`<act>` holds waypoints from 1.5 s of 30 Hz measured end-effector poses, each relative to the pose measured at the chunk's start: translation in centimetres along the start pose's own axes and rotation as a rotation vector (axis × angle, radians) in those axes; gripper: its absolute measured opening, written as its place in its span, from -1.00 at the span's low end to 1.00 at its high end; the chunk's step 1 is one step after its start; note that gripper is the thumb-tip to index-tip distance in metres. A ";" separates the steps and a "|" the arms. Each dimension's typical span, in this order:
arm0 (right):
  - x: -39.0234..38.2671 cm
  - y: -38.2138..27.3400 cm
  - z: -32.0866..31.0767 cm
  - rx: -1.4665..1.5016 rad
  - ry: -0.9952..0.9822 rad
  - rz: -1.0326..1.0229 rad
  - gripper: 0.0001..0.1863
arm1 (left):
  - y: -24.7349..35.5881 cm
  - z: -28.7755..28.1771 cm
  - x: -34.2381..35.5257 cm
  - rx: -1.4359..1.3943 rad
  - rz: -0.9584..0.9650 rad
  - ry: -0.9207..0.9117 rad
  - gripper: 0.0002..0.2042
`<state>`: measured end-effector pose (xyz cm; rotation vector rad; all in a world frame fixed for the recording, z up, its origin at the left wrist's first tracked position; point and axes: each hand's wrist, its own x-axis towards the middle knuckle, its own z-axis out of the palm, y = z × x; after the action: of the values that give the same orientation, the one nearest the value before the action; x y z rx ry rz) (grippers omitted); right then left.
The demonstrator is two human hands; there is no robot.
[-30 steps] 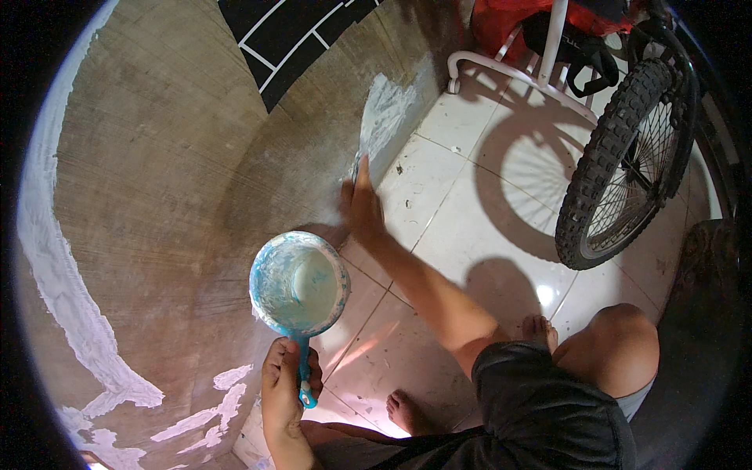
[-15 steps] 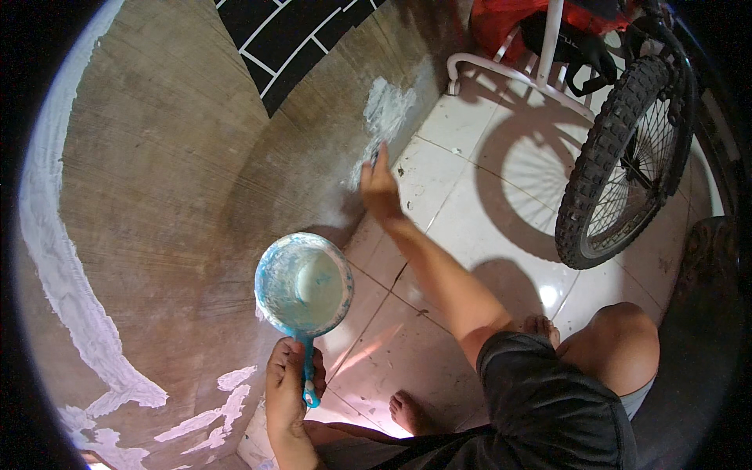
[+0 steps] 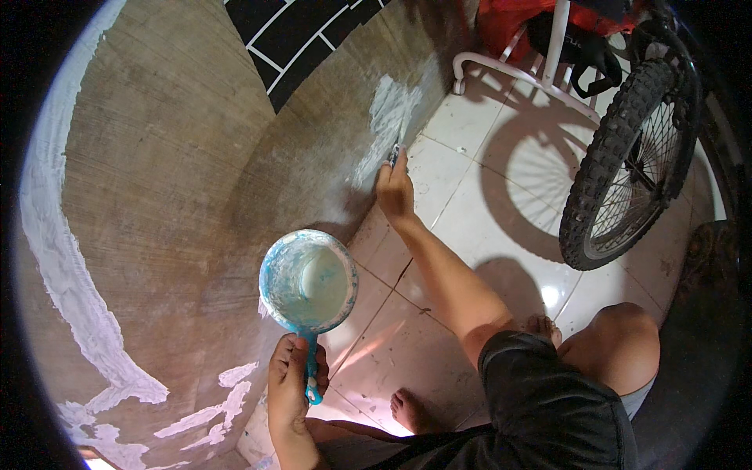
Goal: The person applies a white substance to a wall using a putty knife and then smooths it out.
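My left hand (image 3: 290, 380) is closed round the handle of a blue plastic water dipper (image 3: 274, 274), held upright beside the wall. White residue coats its inside, and a pale white mix (image 3: 323, 286) lies at the bottom. Low on the brown-grey wall, my right hand (image 3: 395, 192) grips what looks like a putty knife (image 3: 395, 153), partly hidden by the fingers. Its tip is at the lower edge of a fresh white putty patch (image 3: 388, 106), close to where wall meets floor.
A bicycle wheel (image 3: 623, 164) stands to the right, near a white metal rack (image 3: 509, 72) with red and black items. Dried white putty (image 3: 74, 290) streaks the wall at left. Black brick-pattern covering (image 3: 294, 39) is higher up. Pale tiles (image 3: 454, 196) form the floor.
My right hand with the putty knife has shifted slightly right along the wall's base. The dipper in my left hand stays nearly in place.
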<state>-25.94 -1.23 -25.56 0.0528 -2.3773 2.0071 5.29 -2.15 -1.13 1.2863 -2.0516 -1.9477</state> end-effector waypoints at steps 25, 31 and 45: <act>-3.3 5.0 3.1 -0.047 -0.220 -0.130 -0.34 | 0.2 0.1 0.3 0.014 -0.003 0.002 -0.68; -8.3 3.2 3.0 0.156 -0.016 -0.073 -0.35 | 0.5 0.3 0.2 -0.023 -0.006 -0.004 -0.71; 8.6 3.9 -1.8 -0.040 -0.112 0.186 -0.23 | 0.1 0.1 1.1 0.000 -0.051 0.021 -0.70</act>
<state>-34.66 1.19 -28.76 -0.0614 -2.5784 2.0856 4.50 -2.73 -1.65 1.3658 -2.0296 -1.9456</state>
